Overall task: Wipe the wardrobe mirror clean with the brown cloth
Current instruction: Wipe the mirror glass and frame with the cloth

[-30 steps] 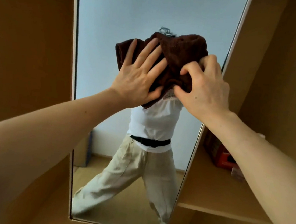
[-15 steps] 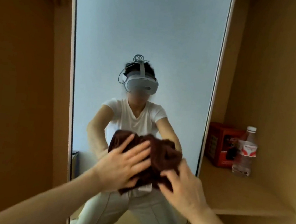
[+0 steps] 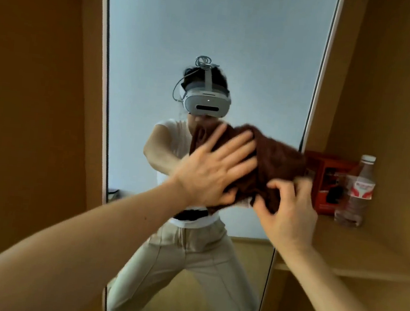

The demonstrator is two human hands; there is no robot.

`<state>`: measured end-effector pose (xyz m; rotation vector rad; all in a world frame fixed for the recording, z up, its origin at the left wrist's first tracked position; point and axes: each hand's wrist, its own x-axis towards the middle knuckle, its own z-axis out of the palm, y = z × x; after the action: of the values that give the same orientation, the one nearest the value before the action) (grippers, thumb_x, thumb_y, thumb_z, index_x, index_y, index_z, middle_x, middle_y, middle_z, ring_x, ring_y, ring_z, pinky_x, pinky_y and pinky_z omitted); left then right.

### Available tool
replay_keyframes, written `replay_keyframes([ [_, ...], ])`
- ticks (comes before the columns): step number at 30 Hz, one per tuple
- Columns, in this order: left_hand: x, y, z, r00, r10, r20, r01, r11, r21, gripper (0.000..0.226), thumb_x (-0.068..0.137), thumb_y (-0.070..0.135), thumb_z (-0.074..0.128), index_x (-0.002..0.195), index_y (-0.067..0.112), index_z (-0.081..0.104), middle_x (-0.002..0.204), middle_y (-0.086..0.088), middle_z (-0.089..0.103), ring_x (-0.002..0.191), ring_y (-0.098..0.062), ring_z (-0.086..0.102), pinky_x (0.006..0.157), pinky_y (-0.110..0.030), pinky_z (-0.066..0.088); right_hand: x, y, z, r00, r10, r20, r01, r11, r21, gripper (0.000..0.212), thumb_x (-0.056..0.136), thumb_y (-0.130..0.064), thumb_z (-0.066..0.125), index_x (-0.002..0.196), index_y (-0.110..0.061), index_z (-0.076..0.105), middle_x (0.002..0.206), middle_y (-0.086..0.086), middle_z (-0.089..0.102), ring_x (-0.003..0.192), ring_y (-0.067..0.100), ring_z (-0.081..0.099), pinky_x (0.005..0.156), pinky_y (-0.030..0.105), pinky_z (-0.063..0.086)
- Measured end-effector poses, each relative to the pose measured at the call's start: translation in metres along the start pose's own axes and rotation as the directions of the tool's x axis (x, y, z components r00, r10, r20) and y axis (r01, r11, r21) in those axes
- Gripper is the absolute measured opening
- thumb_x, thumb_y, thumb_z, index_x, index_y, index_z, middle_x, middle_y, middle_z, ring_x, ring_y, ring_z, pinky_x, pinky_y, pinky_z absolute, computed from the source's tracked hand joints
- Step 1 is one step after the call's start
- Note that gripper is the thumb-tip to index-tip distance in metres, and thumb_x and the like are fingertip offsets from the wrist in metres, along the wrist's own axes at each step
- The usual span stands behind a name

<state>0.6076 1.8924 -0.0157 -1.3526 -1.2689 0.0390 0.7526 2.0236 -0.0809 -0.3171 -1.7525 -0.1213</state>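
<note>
Forearms reach in from the bottom corners of the view, bare, and meet at the middle of the mirror [image 3: 210, 42]. The left hand [image 3: 212, 173] lies flat on the cloth [image 3: 271, 162], palm down, fingers [image 3: 240, 144] spread wide and straight, thumb tucked under the lower fold. The right hand [image 3: 291, 210] is beside it, lower and toward the mirror's right edge, its fingers curled and pinching a bunched lower part of the cloth between thumb and fingertips. The cloth is dark brown, crumpled, and is held against the glass at mid-height, its right end reaching the mirror's right edge and overlapping the frame there. Both hands and the cloth are blurred.

The mirror is tall and narrow, with a thin pale frame, set between brown wardrobe panels; its lower corners show near the bottom of the view. In the glass is the person's reflection: a white headset [image 3: 205, 104] with a strap and looped cable on top, a white top, a dark belt, and light trousers with legs set wide apart.

Farther right, a shelf [image 3: 356, 249] in the wardrobe carries a red box [image 3: 329, 168] near its back left corner and a clear plastic bottle [image 3: 358, 191] with a white cap just beside the box, upright.
</note>
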Motion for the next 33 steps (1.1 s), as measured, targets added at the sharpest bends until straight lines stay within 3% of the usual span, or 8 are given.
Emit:
replay_keyframes([
  [3, -0.037, 0.034, 0.005, 0.993, 0.057, 0.102, -0.054, 0.998, -0.029, 0.064, 0.079, 0.040, 0.054, 0.136, 0.012, 0.051, 0.147, -0.015, 0.042, 0.141, -0.031, 0.029, 0.115, -0.059, 0.014, -0.045, -0.001, -0.004, 0.981, -0.006, 0.193, 0.005, 1.000, 0.008, 0.050, 0.059, -0.028, 0.083, 0.095, -0.022, 0.049, 0.096, 0.008, 0.046, 0.071, 0.027, 0.058, 0.041, 0.020, 0.037],
  [6, -0.033, 0.015, -0.004, 0.993, 0.065, 0.099, -0.063, 0.998, -0.024, 0.063, 0.079, 0.038, 0.056, 0.136, 0.011, 0.051, 0.146, -0.015, 0.043, 0.141, -0.029, 0.030, 0.115, -0.057, 0.015, -0.015, -0.010, -0.013, 0.963, -0.049, 0.266, 0.052, 0.999, -0.004, 0.046, 0.057, -0.031, 0.086, 0.088, -0.019, 0.054, 0.091, 0.007, 0.048, 0.060, 0.022, 0.054, 0.039, 0.015, 0.029],
  [13, 0.012, -0.129, -0.067, 0.971, -0.226, 0.082, 0.216, 0.969, 0.118, 0.066, 0.078, 0.038, 0.054, 0.136, 0.008, 0.050, 0.145, -0.019, 0.044, 0.139, -0.036, 0.033, 0.110, -0.062, 0.023, 0.168, -0.083, -0.013, 0.981, -0.179, 0.070, 0.178, 0.984, 0.013, 0.034, 0.063, -0.042, 0.069, 0.089, -0.026, 0.054, 0.096, 0.006, 0.048, 0.078, 0.030, 0.056, 0.055, 0.027, 0.032],
  [18, -0.014, -0.120, -0.065, 0.928, -0.357, 0.106, 0.348, 0.933, 0.092, 0.067, 0.078, 0.035, 0.057, 0.138, 0.005, 0.048, 0.147, -0.021, 0.039, 0.141, -0.038, 0.026, 0.112, -0.061, 0.020, 0.146, -0.098, 0.010, 0.964, -0.255, -0.078, 0.261, 0.962, 0.078, 0.032, 0.063, -0.032, 0.072, 0.089, -0.021, 0.058, 0.093, 0.007, 0.047, 0.077, 0.027, 0.053, 0.052, 0.024, 0.032],
  [23, -0.097, -0.057, -0.045, 0.942, -0.256, 0.217, 0.248, 0.967, 0.064, 0.068, 0.083, 0.033, 0.056, 0.145, 0.010, 0.038, 0.149, -0.018, 0.037, 0.143, -0.037, 0.021, 0.111, -0.063, 0.020, 0.058, -0.085, 0.033, 0.858, -0.512, 0.032, 0.506, 0.855, 0.119, 0.030, 0.067, -0.033, 0.064, 0.092, -0.024, 0.050, 0.090, 0.002, 0.041, 0.072, 0.023, 0.050, 0.052, 0.032, 0.048],
  [28, -0.069, -0.107, -0.062, 0.934, -0.291, 0.207, 0.278, 0.956, 0.088, 0.063, 0.080, 0.018, 0.046, 0.142, 0.006, 0.041, 0.144, -0.021, 0.042, 0.139, -0.038, 0.032, 0.109, -0.059, 0.029, 0.133, -0.105, 0.027, 0.784, -0.619, 0.054, 0.615, 0.785, 0.068, 0.020, 0.070, -0.035, 0.060, 0.083, -0.020, 0.061, 0.081, 0.007, 0.054, 0.070, 0.026, 0.054, 0.050, 0.033, 0.044],
  [30, -0.032, -0.149, -0.080, 0.888, -0.419, 0.191, 0.422, 0.906, 0.022, 0.060, 0.076, 0.020, 0.050, 0.134, 0.007, 0.050, 0.140, -0.020, 0.047, 0.135, -0.037, 0.037, 0.109, -0.056, 0.031, 0.195, -0.118, 0.016, 0.811, -0.585, 0.014, 0.584, 0.811, 0.043, 0.023, 0.069, -0.034, 0.058, 0.082, -0.016, 0.065, 0.084, 0.011, 0.056, 0.073, 0.031, 0.056, 0.053, 0.035, 0.046],
  [33, 0.020, -0.202, -0.110, 0.779, -0.612, 0.137, 0.616, 0.703, -0.355, 0.047, 0.074, 0.040, 0.051, 0.112, 0.015, 0.062, 0.120, -0.007, 0.053, 0.119, -0.026, 0.045, 0.099, -0.039, 0.038, 0.274, -0.129, 0.004, 0.853, -0.520, -0.032, 0.521, 0.851, 0.063, 0.024, 0.066, -0.027, 0.063, 0.086, -0.013, 0.064, 0.090, 0.012, 0.054, 0.077, 0.031, 0.054, 0.057, 0.033, 0.044],
])
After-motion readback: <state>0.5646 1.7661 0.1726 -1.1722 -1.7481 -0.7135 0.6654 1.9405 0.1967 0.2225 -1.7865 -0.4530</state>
